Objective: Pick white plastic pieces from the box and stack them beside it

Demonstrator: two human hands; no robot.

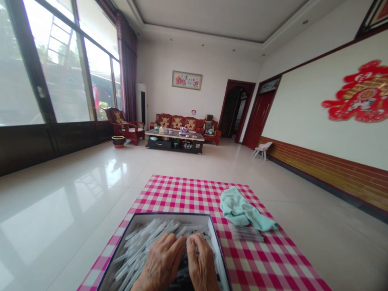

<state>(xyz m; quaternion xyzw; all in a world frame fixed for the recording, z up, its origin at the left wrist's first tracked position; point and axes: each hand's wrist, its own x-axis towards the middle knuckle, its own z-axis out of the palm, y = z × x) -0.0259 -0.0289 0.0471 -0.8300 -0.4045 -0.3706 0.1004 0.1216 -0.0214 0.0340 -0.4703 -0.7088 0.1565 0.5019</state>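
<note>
My left hand (163, 260) and my right hand (201, 262) are close together over a shallow white box with a dark blue rim (172, 214). Both have bent fingers with the tips drawn together; whatever they pinch is hidden. Many thin, whitish see-through plastic tubes (136, 248), like pen barrels, lie in a loose pile on the box's left side. Darker pieces show below and between my hands, too covered to make out. Right of the box, a small row of see-through sticks with dark ends (248, 234) lies on the checked tablecloth (182, 190).
A crumpled mint-green cloth (239, 208) lies behind the row of sticks. Across the tiled floor stand a low coffee table (174, 143), a red wooden sofa (177, 121), an armchair (124, 125), a red bin (118, 142) and a small stool (263, 149).
</note>
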